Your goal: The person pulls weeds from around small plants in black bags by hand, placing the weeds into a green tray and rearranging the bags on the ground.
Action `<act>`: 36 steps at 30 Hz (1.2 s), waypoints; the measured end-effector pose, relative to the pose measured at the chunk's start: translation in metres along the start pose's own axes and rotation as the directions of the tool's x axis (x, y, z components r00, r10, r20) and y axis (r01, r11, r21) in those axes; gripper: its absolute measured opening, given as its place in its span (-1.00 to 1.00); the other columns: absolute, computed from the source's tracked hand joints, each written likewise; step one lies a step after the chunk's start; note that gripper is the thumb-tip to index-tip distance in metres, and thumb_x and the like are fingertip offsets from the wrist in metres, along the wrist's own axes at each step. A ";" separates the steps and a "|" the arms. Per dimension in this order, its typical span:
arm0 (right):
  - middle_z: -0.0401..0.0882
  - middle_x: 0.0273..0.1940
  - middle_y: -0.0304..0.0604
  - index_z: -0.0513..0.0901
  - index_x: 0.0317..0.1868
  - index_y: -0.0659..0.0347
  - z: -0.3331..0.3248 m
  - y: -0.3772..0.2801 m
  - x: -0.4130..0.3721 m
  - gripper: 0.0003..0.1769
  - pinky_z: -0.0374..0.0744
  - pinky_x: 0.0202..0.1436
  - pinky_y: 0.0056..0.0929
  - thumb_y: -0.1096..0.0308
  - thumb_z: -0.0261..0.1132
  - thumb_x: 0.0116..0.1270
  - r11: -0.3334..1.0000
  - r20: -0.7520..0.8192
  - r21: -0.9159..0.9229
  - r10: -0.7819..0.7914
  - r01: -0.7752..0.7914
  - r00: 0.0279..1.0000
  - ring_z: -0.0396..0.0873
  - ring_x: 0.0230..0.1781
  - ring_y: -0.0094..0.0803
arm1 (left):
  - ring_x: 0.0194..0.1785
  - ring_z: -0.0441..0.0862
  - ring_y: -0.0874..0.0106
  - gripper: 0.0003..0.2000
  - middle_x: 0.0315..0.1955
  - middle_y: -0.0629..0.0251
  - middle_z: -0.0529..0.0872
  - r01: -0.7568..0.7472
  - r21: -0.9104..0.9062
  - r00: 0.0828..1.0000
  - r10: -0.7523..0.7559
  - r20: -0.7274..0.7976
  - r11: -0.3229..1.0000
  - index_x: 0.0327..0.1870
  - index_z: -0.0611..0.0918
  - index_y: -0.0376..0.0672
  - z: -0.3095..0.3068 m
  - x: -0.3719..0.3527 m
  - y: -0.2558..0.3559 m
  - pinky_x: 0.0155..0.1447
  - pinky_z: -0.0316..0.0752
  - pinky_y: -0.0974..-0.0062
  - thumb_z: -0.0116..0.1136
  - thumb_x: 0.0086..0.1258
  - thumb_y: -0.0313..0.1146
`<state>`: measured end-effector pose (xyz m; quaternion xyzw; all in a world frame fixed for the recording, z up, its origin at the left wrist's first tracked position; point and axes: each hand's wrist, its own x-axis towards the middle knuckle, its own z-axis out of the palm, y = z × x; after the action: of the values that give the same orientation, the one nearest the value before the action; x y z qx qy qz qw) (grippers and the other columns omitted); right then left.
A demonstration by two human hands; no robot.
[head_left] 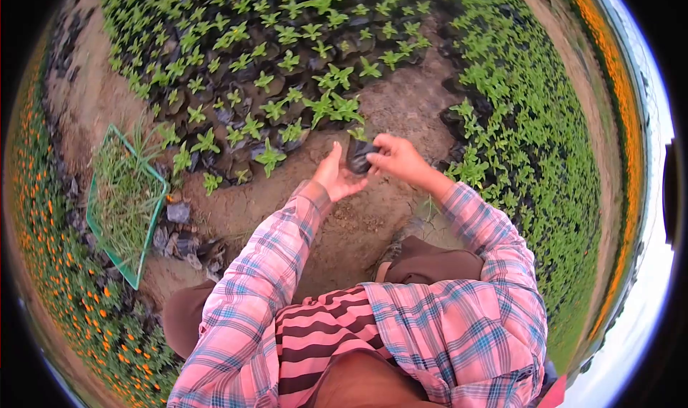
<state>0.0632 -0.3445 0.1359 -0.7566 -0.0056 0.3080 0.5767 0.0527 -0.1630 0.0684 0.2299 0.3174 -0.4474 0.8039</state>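
A black plastic nursery bag (359,157) with a small green seedling (357,133) at its top is up between my two hands, over bare soil. My right hand (400,158) pinches the bag's right side between thumb and fingers. On the other side my left hand (337,175) is spread, palm toward the bag, its thumb pointing up and its fingers reaching under the bag's lower edge. Just beyond the hands, rows of potted seedlings (269,157) in black bags stand close together.
At the left lies a green-rimmed crate (161,186) full of pulled grass and weeds (125,193). Crumpled black bags (190,247) lie beside it. Another dense bed of seedlings (530,150) runs along the right, and orange flowers (93,307) grow at the far left.
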 end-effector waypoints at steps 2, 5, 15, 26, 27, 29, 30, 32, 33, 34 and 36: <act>0.59 -0.48 -0.27 0.47 -0.31 0.26 -0.025 -0.001 0.006 -0.93 0.58 -0.43 -0.61 0.48 0.21 0.30 0.998 -0.141 0.047 0.055 -0.049 0.988 0.59 -0.52 -0.59 | 0.06 0.51 0.18 -0.39 0.00 0.00 0.52 0.021 0.349 0.957 0.082 -0.279 0.937 0.10 0.36 -0.25 -0.009 0.009 0.000 -0.01 0.51 0.10 -0.13 0.37 0.19; 0.54 -0.53 -0.18 0.45 -0.36 0.27 -0.053 0.001 0.026 -0.85 0.52 -0.45 -0.45 0.42 0.27 0.21 0.955 -0.301 -0.276 -0.192 0.108 0.934 0.56 -0.54 -0.46 | -0.06 0.62 0.12 -0.33 -0.16 -0.13 0.61 0.133 0.894 0.857 0.404 -0.321 0.429 -0.01 0.41 -0.44 -0.057 0.022 0.010 0.00 0.51 0.16 0.17 0.19 0.12; 0.59 -0.25 0.04 0.53 -0.13 0.25 -0.070 0.075 0.074 -0.75 0.53 -0.12 -0.21 0.35 0.19 0.19 0.876 -0.350 -0.445 -0.361 0.186 0.864 0.56 -0.20 -0.02 | -0.04 0.55 -0.04 -0.28 -0.14 -0.18 0.58 0.467 0.853 0.598 0.794 -0.111 -0.233 -0.04 0.41 -0.33 -0.083 -0.012 0.006 0.07 0.44 0.19 0.42 -0.08 0.04; 0.43 -0.14 0.27 0.39 0.02 0.24 -0.150 0.123 -0.012 -0.59 0.52 -0.14 -0.04 0.39 0.25 0.16 0.769 -0.861 -0.409 -0.145 -0.491 0.488 0.50 -0.18 0.21 | 0.01 0.51 -0.02 -0.17 -0.06 -0.16 0.51 0.548 0.792 0.685 0.689 -0.239 -0.270 0.03 0.32 -0.27 -0.084 -0.003 0.015 0.10 0.44 0.22 0.56 -0.24 -0.05; 0.44 -0.14 0.26 0.39 0.01 0.23 -0.151 0.131 -0.009 -0.60 0.52 -0.13 -0.03 0.40 0.26 0.15 0.770 -0.832 -0.425 -0.125 -0.476 0.541 0.49 -0.18 0.21 | 0.01 0.51 -0.02 -0.17 -0.06 -0.16 0.51 0.549 0.789 0.683 0.692 -0.233 -0.276 0.03 0.32 -0.27 -0.084 -0.003 0.015 0.10 0.44 0.22 0.56 -0.24 -0.05; 0.47 -0.19 0.22 0.41 -0.05 0.23 -0.162 0.143 -0.001 -0.65 0.51 -0.13 -0.03 0.41 0.27 0.14 0.763 -0.816 -0.467 -0.178 -0.446 0.549 0.50 -0.19 0.19 | 0.01 0.51 -0.03 -0.16 -0.05 -0.16 0.51 0.551 0.794 0.673 0.700 -0.239 -0.258 0.04 0.31 -0.27 -0.086 -0.001 0.014 0.11 0.43 0.22 0.56 -0.25 -0.06; 0.50 -0.23 0.18 0.43 -0.11 0.23 -0.169 0.147 0.003 -0.69 0.50 -0.14 -0.04 0.43 0.27 0.13 0.752 -0.797 -0.508 -0.226 -0.419 0.560 0.50 -0.20 0.17 | 0.01 0.51 -0.03 -0.16 -0.05 -0.16 0.51 0.553 0.793 0.668 0.705 -0.240 -0.255 0.04 0.31 -0.27 -0.087 -0.001 0.012 0.11 0.43 0.22 0.56 -0.25 -0.06; 0.52 -0.37 0.12 0.45 -0.26 0.26 -0.181 0.147 0.011 -0.80 0.49 -0.17 -0.07 0.44 0.26 0.13 0.756 -0.791 -0.518 -0.244 -0.401 0.561 0.51 -0.24 0.14 | 0.01 0.52 -0.02 -0.18 -0.09 -0.15 0.55 0.568 0.767 0.660 0.721 -0.210 -0.297 0.03 0.32 -0.28 -0.089 -0.001 0.012 0.10 0.45 0.21 0.55 -0.21 -0.05; 0.51 -0.39 0.13 0.45 -0.29 0.27 -0.184 0.139 0.013 -0.82 0.48 -0.18 -0.08 0.44 0.26 0.13 0.786 -0.772 -0.532 -0.298 -0.315 0.561 0.50 -0.25 0.14 | 0.01 0.52 -0.02 -0.18 -0.09 -0.15 0.55 0.572 0.766 0.657 0.723 -0.213 -0.293 0.03 0.32 -0.28 -0.089 -0.001 0.013 0.10 0.45 0.21 0.55 -0.21 -0.05; 0.50 -0.42 0.13 0.46 -0.32 0.28 -0.187 0.130 0.014 -0.84 0.47 -0.20 -0.09 0.43 0.26 0.13 0.808 -0.755 -0.543 -0.350 -0.228 0.555 0.50 -0.27 0.13 | 0.01 0.51 -0.03 -0.15 -0.07 -0.17 0.52 0.567 0.774 0.668 0.707 -0.233 -0.281 0.05 0.30 -0.28 -0.089 -0.001 0.014 0.11 0.44 0.20 0.55 -0.22 -0.04; 0.54 -0.32 0.12 0.44 -0.31 0.25 -0.183 0.100 0.022 -0.84 0.50 -0.19 -0.07 0.44 0.24 0.13 0.782 -0.632 -0.622 -0.481 -0.028 0.607 0.52 -0.23 0.12 | 0.02 0.50 -0.05 -0.13 -0.06 -0.19 0.50 0.562 0.779 0.682 0.687 -0.248 -0.277 0.06 0.29 -0.27 -0.091 0.000 0.011 0.12 0.42 0.19 0.55 -0.24 -0.03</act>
<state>0.1327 -0.5291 0.0643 -0.9419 0.0445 -0.1387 0.3027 0.0346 -0.0977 0.0067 0.9420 0.0882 -0.3111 0.0895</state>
